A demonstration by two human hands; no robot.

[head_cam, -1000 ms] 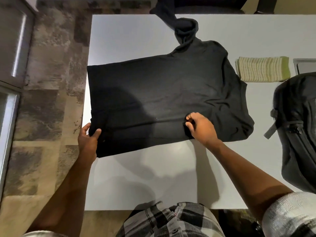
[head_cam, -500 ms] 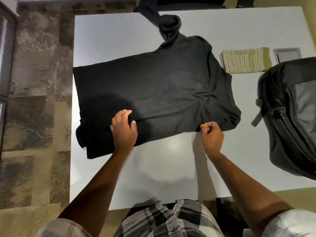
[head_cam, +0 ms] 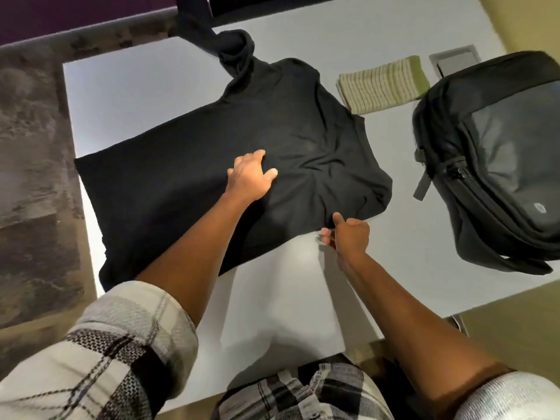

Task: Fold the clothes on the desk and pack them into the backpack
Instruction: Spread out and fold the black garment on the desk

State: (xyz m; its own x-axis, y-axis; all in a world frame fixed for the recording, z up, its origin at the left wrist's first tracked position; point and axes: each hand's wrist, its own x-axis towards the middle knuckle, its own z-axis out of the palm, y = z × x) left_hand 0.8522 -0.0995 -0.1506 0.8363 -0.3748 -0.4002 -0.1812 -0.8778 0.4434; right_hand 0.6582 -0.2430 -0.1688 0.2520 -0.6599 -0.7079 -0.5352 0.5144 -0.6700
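Midway through folding: one black shirt [head_cam: 188, 177] lies partly folded across the desk's [head_cam: 291, 283] left half, a sleeve trailing over the far edge. Left hand [head_cam: 250, 177] presses its middle, fingers spread; right hand [head_cam: 348, 234] pinches the near hem. One folded striped garment [head_cam: 383, 84] and one backpack [head_cam: 497, 159], apparently unpacked, wait at the right edge.

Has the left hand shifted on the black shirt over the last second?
Yes. The left hand went from the black shirt's left hem corner toward its middle, nearer the collar end and the green striped cloth, and now rests on the fabric.
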